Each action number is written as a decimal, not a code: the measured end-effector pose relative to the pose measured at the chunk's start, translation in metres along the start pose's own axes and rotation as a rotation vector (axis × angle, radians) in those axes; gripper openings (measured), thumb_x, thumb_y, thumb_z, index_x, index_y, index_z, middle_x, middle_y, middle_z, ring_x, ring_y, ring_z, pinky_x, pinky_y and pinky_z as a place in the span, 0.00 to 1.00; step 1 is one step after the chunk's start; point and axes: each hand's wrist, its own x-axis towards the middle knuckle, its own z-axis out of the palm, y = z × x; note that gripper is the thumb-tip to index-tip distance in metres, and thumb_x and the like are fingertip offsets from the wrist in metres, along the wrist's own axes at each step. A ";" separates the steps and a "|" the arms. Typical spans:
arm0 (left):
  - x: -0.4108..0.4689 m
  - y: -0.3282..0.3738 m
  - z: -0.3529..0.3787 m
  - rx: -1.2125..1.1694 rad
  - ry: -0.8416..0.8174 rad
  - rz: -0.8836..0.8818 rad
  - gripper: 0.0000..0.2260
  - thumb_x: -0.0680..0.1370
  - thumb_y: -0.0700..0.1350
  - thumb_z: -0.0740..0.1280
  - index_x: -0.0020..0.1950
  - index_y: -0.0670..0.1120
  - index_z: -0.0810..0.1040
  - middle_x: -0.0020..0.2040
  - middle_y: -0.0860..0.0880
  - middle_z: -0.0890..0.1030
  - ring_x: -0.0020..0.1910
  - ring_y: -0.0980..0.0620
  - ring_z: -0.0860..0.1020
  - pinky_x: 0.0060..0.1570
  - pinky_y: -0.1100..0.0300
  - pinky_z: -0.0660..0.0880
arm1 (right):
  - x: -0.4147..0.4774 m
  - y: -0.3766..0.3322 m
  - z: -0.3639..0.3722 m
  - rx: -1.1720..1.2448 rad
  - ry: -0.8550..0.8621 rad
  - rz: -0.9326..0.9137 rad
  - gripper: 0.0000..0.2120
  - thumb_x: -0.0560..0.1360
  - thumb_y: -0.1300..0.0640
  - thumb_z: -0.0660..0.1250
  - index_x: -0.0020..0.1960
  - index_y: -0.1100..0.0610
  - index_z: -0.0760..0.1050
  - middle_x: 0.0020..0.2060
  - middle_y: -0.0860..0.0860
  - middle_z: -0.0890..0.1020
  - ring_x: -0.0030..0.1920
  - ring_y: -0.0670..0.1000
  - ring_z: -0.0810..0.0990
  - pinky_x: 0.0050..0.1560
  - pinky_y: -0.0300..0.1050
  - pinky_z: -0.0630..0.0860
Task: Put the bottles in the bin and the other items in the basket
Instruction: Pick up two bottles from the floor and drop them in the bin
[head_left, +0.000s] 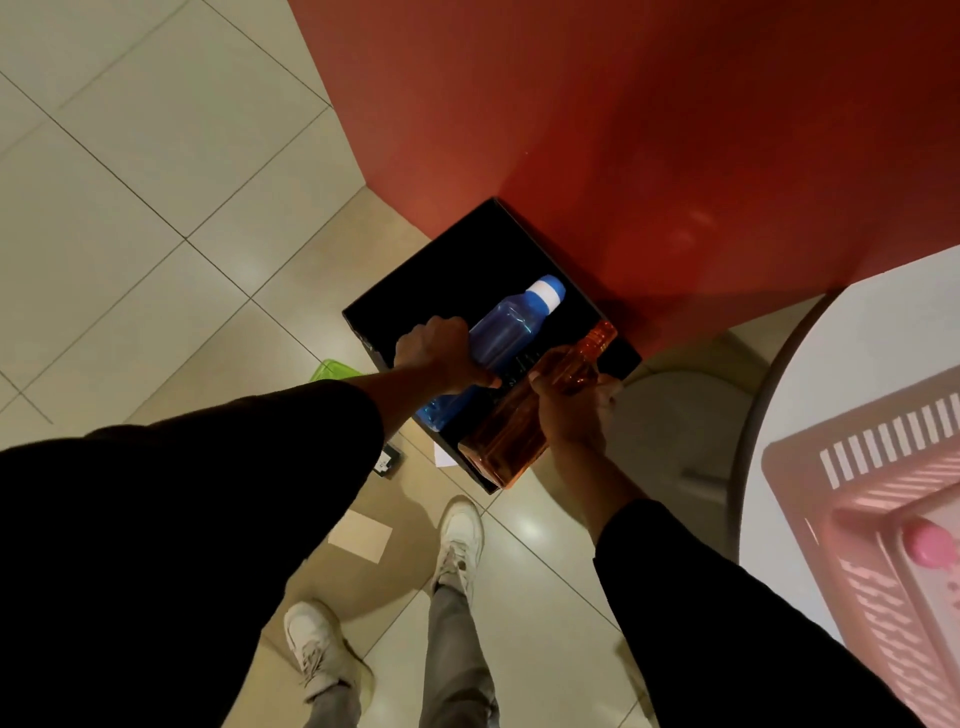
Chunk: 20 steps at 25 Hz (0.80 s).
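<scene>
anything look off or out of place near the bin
Only clutter on the floor: a beige card by the shoes, and a small dark object and a white sheet beside the bin. No spill shows; the blue bottle and orange bottle look intact.

Floor (156, 171): we note pale glossy square tiles with dark joints.
Wall (649, 130): we record it red, meeting the floor.
Furniture: we find a round white table (857, 353) at right.
Light: we see soft glare on the tiles.

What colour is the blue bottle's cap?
The cap is white with a blue top, seen in the head view.
</scene>
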 end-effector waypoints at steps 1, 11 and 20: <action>0.009 0.004 0.005 -0.003 -0.001 -0.002 0.38 0.66 0.68 0.80 0.69 0.49 0.78 0.56 0.47 0.83 0.53 0.46 0.81 0.52 0.51 0.80 | 0.006 0.000 0.004 0.028 0.015 0.001 0.46 0.73 0.41 0.77 0.77 0.57 0.55 0.61 0.58 0.75 0.50 0.56 0.78 0.46 0.49 0.74; 0.028 0.000 0.034 0.074 -0.022 -0.004 0.50 0.62 0.70 0.82 0.74 0.43 0.70 0.68 0.42 0.79 0.67 0.38 0.77 0.66 0.44 0.75 | 0.007 0.023 0.021 -0.131 0.016 -0.071 0.30 0.77 0.46 0.72 0.71 0.59 0.65 0.60 0.60 0.78 0.42 0.53 0.76 0.38 0.44 0.74; -0.093 -0.033 0.042 0.186 -0.057 0.236 0.45 0.71 0.68 0.76 0.78 0.44 0.67 0.75 0.44 0.73 0.74 0.42 0.70 0.73 0.48 0.70 | -0.093 0.058 0.010 -0.269 -0.154 -0.205 0.33 0.74 0.46 0.74 0.74 0.59 0.67 0.63 0.57 0.78 0.62 0.58 0.79 0.54 0.52 0.81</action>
